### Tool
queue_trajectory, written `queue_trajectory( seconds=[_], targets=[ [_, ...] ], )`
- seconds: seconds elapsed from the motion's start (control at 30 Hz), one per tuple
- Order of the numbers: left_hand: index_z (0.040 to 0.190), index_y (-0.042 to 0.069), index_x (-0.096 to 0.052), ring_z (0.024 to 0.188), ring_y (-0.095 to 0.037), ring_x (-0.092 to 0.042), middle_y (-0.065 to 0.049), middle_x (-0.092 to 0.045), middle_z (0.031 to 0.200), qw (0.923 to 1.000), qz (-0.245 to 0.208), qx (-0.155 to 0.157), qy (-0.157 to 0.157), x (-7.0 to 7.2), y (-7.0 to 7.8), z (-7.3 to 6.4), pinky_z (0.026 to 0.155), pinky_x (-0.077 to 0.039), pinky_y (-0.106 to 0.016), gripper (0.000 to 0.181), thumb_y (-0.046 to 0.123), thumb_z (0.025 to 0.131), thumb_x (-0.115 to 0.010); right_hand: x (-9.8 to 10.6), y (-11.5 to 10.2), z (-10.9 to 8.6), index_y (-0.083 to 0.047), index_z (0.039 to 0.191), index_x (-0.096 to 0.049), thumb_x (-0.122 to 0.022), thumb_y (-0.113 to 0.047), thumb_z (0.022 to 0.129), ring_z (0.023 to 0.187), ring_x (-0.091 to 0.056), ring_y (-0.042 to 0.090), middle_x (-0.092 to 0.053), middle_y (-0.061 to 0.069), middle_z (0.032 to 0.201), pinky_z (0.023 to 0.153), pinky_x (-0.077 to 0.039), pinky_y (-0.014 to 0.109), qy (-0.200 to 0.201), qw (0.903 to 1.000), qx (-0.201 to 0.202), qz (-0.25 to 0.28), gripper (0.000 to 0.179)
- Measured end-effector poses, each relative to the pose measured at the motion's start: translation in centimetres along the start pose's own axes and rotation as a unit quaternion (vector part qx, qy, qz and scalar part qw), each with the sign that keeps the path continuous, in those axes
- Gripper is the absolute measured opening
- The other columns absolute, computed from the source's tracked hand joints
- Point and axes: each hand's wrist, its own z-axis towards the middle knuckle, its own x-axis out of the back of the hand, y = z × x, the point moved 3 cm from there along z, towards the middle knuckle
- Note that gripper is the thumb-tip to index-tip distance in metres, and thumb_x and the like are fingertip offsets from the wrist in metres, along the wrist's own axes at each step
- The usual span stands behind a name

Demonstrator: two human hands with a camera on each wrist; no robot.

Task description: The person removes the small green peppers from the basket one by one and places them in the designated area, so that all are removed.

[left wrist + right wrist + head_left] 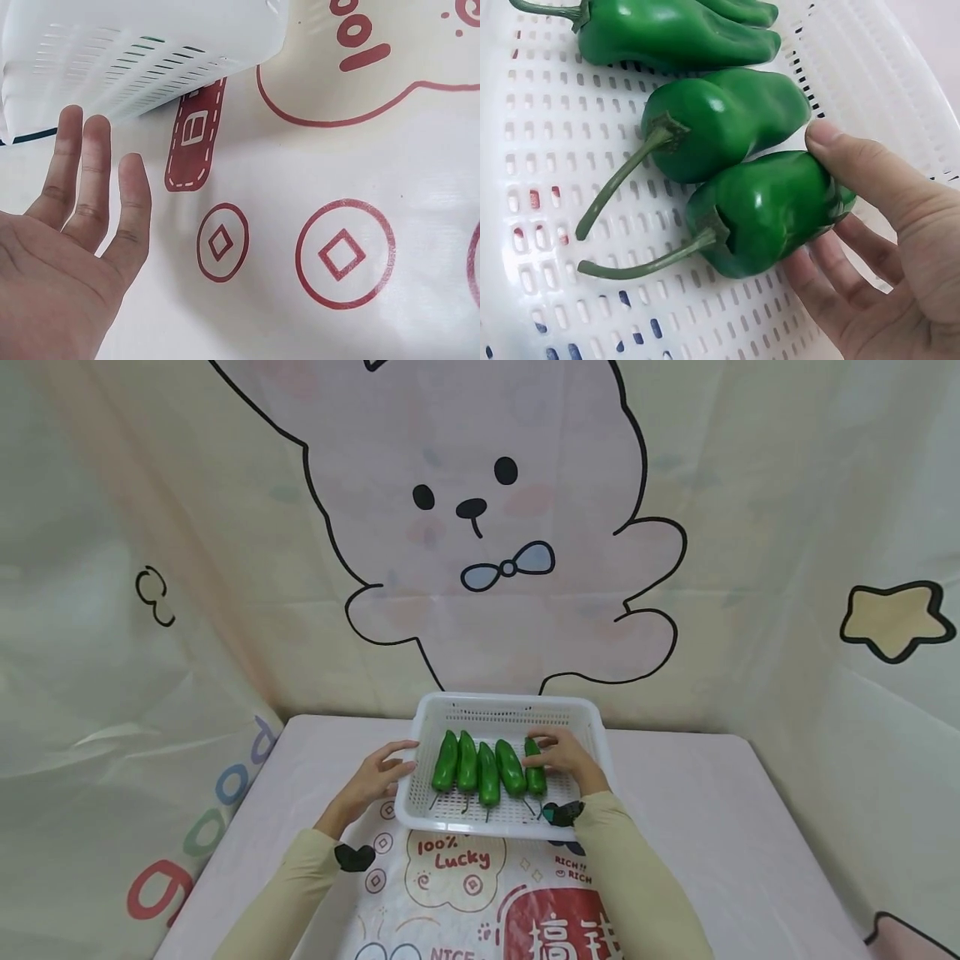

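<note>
Right hand point(564, 758) has fingers clamped on rightmost green pepper point(757, 214) in white slotted basket point(480, 831). Left hand point(371, 777): fingers apart, at basket's left side

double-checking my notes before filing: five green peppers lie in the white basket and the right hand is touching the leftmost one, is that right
Not quite: in the head view, the right hand is touching the rightmost pepper, not the leftmost. Five green peppers do lie in the white basket.
</note>
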Motion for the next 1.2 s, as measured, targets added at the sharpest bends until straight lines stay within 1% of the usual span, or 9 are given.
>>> queue_trajectory(
  seconds=[0.17,0.33,0.57,0.77,0.87,1.0,1.07,1.2],
  targets=[
    [0.148,0.019,-0.051,0.116,-0.036,-0.062,-0.018,-0.06,0.132,1.0,0.001,-0.001,0.005,-0.1,0.0,0.1,0.093,-0.052,-0.056,0.054,0.029,0.099,-0.07,0.1,0.0,0.0,-0.002,0.139,-0.059,-0.086,-0.01,0.084,0.119,-0.058,0.041,-0.058,0.027,0.132,0.082,-0.059,0.045,0.002,0.9999,0.009,0.014,0.062],
    [0.147,0.017,-0.053,0.115,-0.036,-0.062,-0.019,-0.06,0.13,0.9998,0.014,-0.008,0.013,0.0,0.0,0.1,0.092,-0.053,-0.056,0.053,0.027,0.098,-0.071,0.3,-0.3,0.0,-0.001,0.141,-0.058,-0.084,-0.009,0.085,0.116,-0.06,0.043,-0.058,0.03,0.131,0.08,-0.059,0.044,-0.005,0.9998,0.006,0.018,0.061],
    [0.146,0.015,-0.053,0.117,-0.041,-0.06,-0.022,-0.058,0.131,0.9992,0.015,-0.024,0.029,-0.5,0.2,0.0,0.088,-0.055,-0.056,0.05,0.02,0.099,-0.07,0.8,-1.3,0.0,-0.001,0.146,-0.052,-0.08,-0.009,0.089,0.119,-0.057,0.044,-0.053,0.031,0.137,0.086,-0.058,0.046,-0.013,0.999,0.034,0.025,0.064],
    [0.146,0.015,-0.052,0.114,-0.04,-0.061,-0.022,-0.058,0.129,0.9988,0.016,-0.029,0.035,-0.7,0.4,-0.2,0.088,-0.056,-0.055,0.05,0.019,0.099,-0.069,0.7,-2.1,0.0,-0.003,0.147,-0.051,-0.08,-0.01,0.089,0.114,-0.062,0.041,-0.05,0.031,0.139,0.085,-0.058,0.045,-0.033,0.996,0.043,0.071,0.065],
    [0.146,0.015,-0.053,0.113,-0.039,-0.062,-0.022,-0.059,0.128,0.9988,0.015,-0.028,0.037,-0.8,0.5,-0.3,0.087,-0.056,-0.054,0.05,0.02,0.099,-0.069,0.6,-2.8,0.0,-0.006,0.149,-0.05,-0.079,-0.01,0.09,0.112,-0.063,0.04,-0.048,0.029,0.141,0.085,-0.058,0.049,-0.047,0.9928,0.047,0.1,0.066],
    [0.147,0.014,-0.052,0.113,-0.039,-0.062,-0.023,-0.058,0.13,0.9989,0.011,-0.031,0.034,-0.8,0.5,-0.3,0.086,-0.057,-0.054,0.051,0.022,0.099,-0.07,0.8,-3.8,-0.3,-0.01,0.152,-0.046,-0.08,-0.014,0.09,0.115,-0.061,0.04,-0.044,0.027,0.145,0.087,-0.056,0.053,-0.06,0.9869,0.054,0.14,0.071],
    [0.147,0.014,-0.052,0.114,-0.04,-0.061,-0.023,-0.057,0.131,0.9989,0.008,-0.032,0.034,-0.8,0.4,-0.3,0.085,-0.057,-0.054,0.051,0.022,0.099,-0.07,1.0,-4.4,-0.6,-0.009,0.154,-0.043,-0.08,-0.015,0.091,0.117,-0.06,0.04,-0.043,0.027,0.146,0.087,-0.056,0.053,-0.066,0.9844,0.063,0.15,0.073],
    [0.148,0.013,-0.051,0.116,-0.042,-0.06,-0.025,-0.056,0.133,0.9987,0.015,-0.03,0.038,-0.8,0.2,-0.3,0.085,-0.057,-0.054,0.052,0.023,0.1,-0.069,1.3,-5.5,-1.0,-0.009,0.155,-0.042,-0.081,-0.015,0.09,0.116,-0.06,0.04,-0.043,0.027,0.145,0.086,-0.057,0.05,-0.072,0.9815,0.071,0.162,0.076]
  ],
)
